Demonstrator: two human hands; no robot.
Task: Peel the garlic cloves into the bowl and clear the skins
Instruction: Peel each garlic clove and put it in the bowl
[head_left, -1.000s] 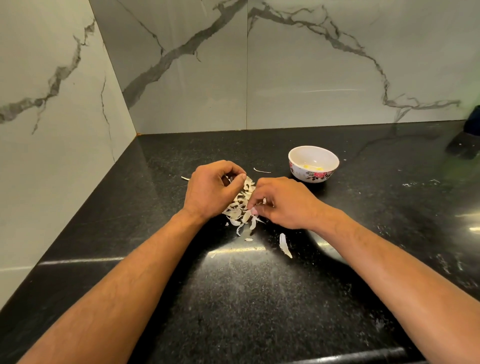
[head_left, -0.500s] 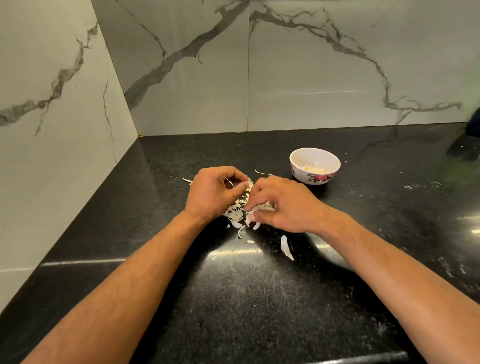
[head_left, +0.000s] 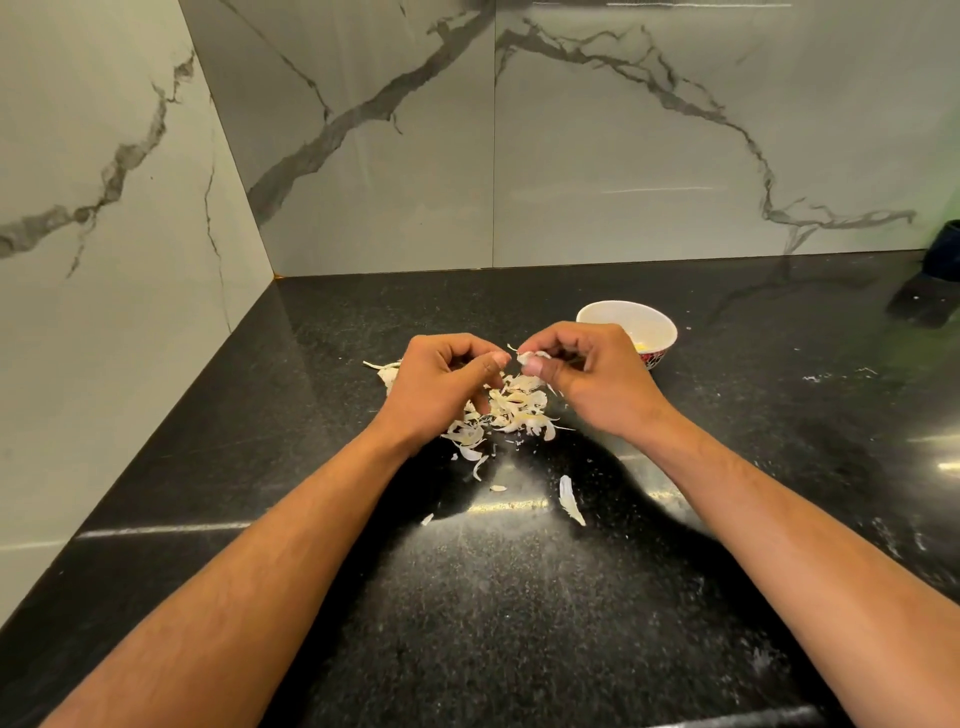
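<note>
Since the earlier frames, both hands had lifted off the skin pile and drawn slightly apart, and the right hand had come up carrying a pale piece. The left hand (head_left: 441, 387) hovered above the pile with its fingers curled; we could not tell whether that grip held anything, since the fingertips hid what lay between them. The right hand (head_left: 587, 379) pinched a small whitish piece (head_left: 532, 357), a clove or a bit of skin, between thumb and fingers. We could not tell which it was.

The garlic skins (head_left: 511, 408) lay in a loose heap on the black table (head_left: 519, 597), directly below and between the two hands. Stray flakes sat apart from the heap: one long skin (head_left: 570, 501) at about 5 o'clock from it, smaller bits at 6 o'clock, and a few at 9 o'clock beside the left hand. The bowl (head_left: 621, 314) stood at about 1 o'clock from the heap, just beyond the right hand, with something yellowish (head_left: 641, 345) visible inside; its count was not readable.

We judged the task to be well advanced: the heap suggested that many cloves had been peeled. Unpeeled cloves were not plainly visible. Remaining work, as we judged it: finishing the piece in hand, moving any clove into the bowl, and gathering the heap and the scattered flakes off the table, which had not yet been done.
</note>
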